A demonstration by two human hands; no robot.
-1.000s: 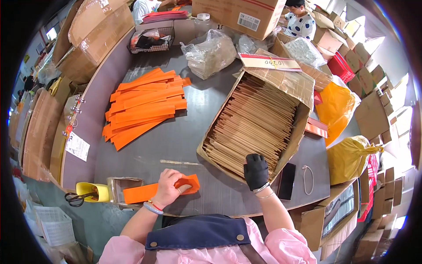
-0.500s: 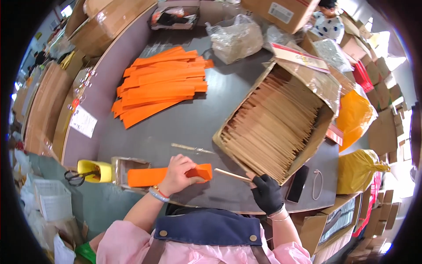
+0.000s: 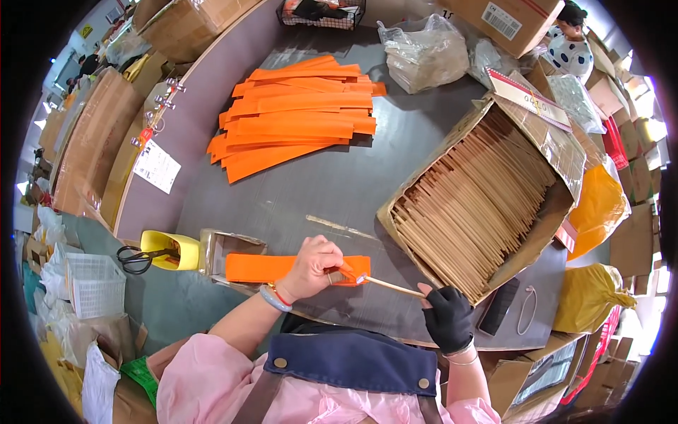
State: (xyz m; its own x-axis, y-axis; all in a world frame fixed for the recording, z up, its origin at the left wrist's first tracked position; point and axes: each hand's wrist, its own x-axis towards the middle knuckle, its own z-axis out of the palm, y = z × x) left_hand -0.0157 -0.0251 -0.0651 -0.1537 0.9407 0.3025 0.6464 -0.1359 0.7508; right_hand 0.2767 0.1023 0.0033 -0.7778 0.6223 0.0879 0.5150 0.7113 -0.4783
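Note:
My left hand (image 3: 311, 268) pinches the right part of a flat orange strip (image 3: 248, 268) lying near the table's front edge; its fingers hide part of the strip. In my right hand (image 3: 450, 318), which wears a black fingerless glove, I grip the end of a thin wooden stick (image 3: 395, 287). The stick's other tip meets the strip's right end beside my left fingers, where a small whitish spot shows; whether it goes inside I cannot tell. A pile of orange strips (image 3: 296, 116) lies farther back. To the right, an open cardboard box (image 3: 441, 272) holds many wooden sticks (image 3: 470, 201).
At the left edge a yellow container (image 3: 180, 252) with scissors (image 3: 134, 260) stands by a small open box (image 3: 206, 253). A black phone-like slab (image 3: 498, 306) and a pale loop (image 3: 525, 311) lie at right. Clear plastic bags (image 3: 427, 56) sit at the back.
My right hand has brought the stick's tip to the orange strip's right end. My left fingers have moved right along the strip, closer to that end. The whole view has shifted slightly.

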